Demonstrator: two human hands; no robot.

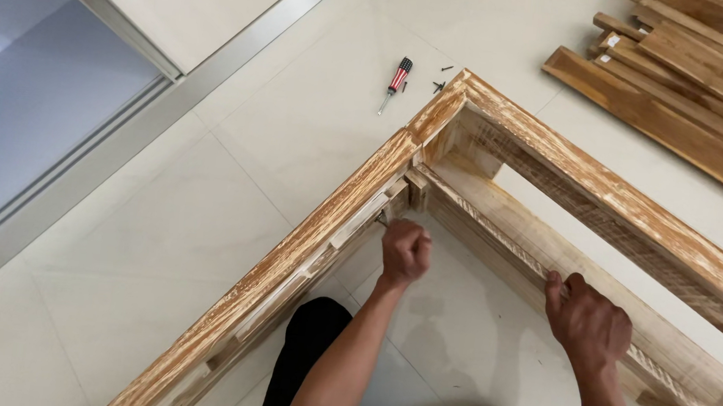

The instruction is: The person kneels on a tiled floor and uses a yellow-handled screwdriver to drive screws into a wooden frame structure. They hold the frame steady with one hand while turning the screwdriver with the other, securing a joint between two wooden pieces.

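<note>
A whitewashed wooden frame lies on the tiled floor, its corner pointing away from me. My left hand is a closed fist inside that corner, gripping a small tool whose metal tip touches the inner slat. My right hand grips the edge of the lower inner rail, fingers curled over it. What the tool is stays mostly hidden by the fist.
A red-and-black screwdriver and a few dark screws lie on the floor beyond the corner. Brown planks are stacked at top right. An aluminium door track runs along the left. My black-clad knee is below.
</note>
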